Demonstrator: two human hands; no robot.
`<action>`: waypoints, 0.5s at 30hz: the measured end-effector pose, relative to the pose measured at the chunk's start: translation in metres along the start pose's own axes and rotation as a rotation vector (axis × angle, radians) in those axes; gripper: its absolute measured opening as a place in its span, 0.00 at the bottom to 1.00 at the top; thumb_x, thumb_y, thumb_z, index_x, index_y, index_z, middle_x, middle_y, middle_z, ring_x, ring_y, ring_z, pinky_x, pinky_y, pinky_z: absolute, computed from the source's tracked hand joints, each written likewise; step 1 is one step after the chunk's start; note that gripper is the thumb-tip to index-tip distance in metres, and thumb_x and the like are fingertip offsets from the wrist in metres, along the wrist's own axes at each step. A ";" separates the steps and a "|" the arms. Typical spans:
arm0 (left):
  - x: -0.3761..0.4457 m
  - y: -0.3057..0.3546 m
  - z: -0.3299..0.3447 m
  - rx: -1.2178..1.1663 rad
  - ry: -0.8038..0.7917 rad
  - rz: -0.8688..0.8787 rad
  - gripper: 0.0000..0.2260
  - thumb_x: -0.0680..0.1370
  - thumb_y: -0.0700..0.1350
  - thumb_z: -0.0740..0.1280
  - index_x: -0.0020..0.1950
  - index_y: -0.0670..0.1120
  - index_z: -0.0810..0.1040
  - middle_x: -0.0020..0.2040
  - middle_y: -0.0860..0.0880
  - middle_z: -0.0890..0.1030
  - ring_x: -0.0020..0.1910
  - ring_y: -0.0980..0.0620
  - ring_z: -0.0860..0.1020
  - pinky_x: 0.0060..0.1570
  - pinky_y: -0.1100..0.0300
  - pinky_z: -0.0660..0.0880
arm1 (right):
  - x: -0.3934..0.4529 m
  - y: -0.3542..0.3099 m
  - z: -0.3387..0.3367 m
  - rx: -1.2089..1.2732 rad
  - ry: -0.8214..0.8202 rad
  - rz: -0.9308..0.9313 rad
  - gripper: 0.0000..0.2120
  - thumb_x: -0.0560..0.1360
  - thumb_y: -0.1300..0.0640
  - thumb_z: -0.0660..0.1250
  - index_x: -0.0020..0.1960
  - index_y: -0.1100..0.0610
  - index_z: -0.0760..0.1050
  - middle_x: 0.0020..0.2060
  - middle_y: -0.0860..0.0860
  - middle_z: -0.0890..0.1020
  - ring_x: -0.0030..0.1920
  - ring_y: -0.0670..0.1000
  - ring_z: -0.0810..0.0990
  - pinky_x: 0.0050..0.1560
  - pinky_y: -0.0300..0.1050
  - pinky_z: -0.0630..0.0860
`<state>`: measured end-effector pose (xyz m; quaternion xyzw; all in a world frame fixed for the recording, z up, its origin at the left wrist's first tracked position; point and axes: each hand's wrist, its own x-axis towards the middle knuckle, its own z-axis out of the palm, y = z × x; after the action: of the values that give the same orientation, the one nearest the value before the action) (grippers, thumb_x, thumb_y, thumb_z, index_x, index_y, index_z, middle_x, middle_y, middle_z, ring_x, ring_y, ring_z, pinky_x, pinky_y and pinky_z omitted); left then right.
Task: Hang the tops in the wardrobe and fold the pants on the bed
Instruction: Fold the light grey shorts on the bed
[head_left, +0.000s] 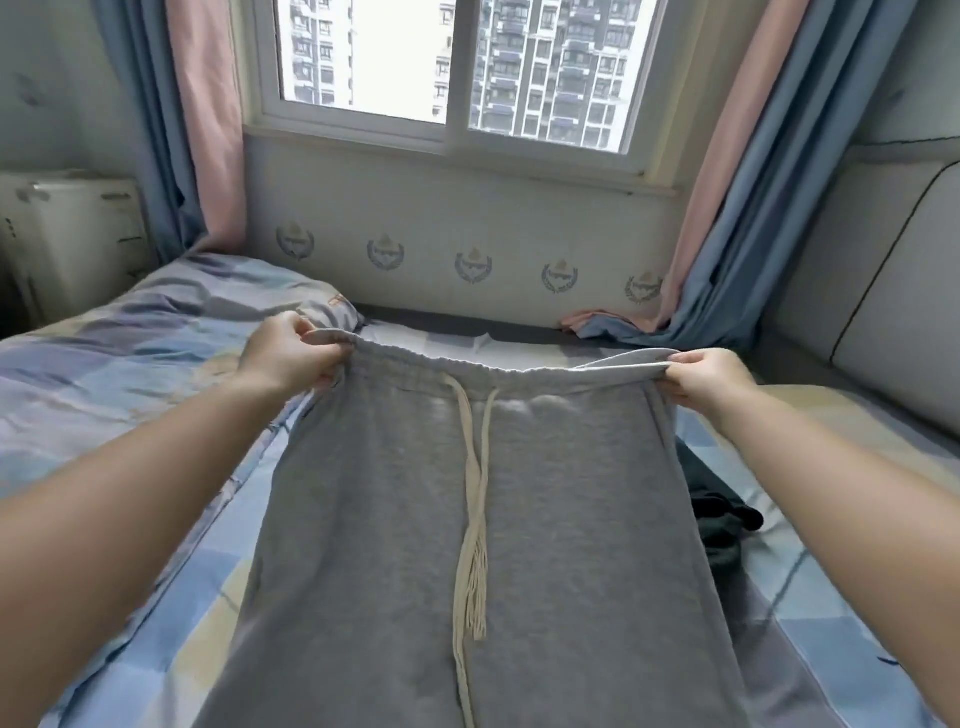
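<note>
Grey pants (415, 519) — waistband stretched | left hand (291, 353), right hand (711, 382) — fingers pinching its ends

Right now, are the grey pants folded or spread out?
Spread out: the grey pants hang flat, unfolded, waistband stretched between the left hand and right hand.

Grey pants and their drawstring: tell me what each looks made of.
Grey pants: likely cotton-blend jersey or fleece; matte, heathered, softly draping, with a gathered elastic waistband.
Drawstring: flat woven cord, probably cotton; cream, matte, with frayed, tasselled ends.
</note>
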<state>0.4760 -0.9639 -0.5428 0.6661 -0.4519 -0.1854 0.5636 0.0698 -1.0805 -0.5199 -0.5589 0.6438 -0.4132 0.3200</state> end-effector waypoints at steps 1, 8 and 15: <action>0.013 -0.013 0.016 -0.009 -0.008 -0.020 0.13 0.70 0.42 0.75 0.49 0.43 0.74 0.46 0.41 0.80 0.44 0.43 0.80 0.50 0.48 0.80 | 0.014 0.003 0.017 -0.038 -0.032 -0.008 0.20 0.75 0.62 0.67 0.66 0.62 0.72 0.62 0.59 0.77 0.61 0.59 0.77 0.65 0.55 0.72; 0.034 -0.134 0.080 0.111 -0.284 -0.348 0.32 0.75 0.44 0.71 0.74 0.42 0.61 0.62 0.44 0.72 0.56 0.46 0.74 0.51 0.53 0.73 | 0.020 0.069 0.136 -0.305 -0.257 0.037 0.31 0.76 0.54 0.67 0.75 0.54 0.59 0.68 0.54 0.71 0.64 0.56 0.73 0.59 0.50 0.72; -0.015 -0.227 0.063 0.425 -0.484 -0.563 0.28 0.75 0.47 0.70 0.72 0.39 0.65 0.69 0.39 0.69 0.63 0.42 0.73 0.60 0.53 0.71 | -0.087 0.131 0.244 -0.503 -0.718 -0.184 0.21 0.77 0.54 0.65 0.69 0.56 0.71 0.64 0.55 0.75 0.65 0.52 0.73 0.63 0.41 0.67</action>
<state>0.5102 -0.9987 -0.7739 0.8021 -0.3998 -0.3859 0.2189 0.2384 -1.0331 -0.7519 -0.7822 0.5202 -0.0504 0.3392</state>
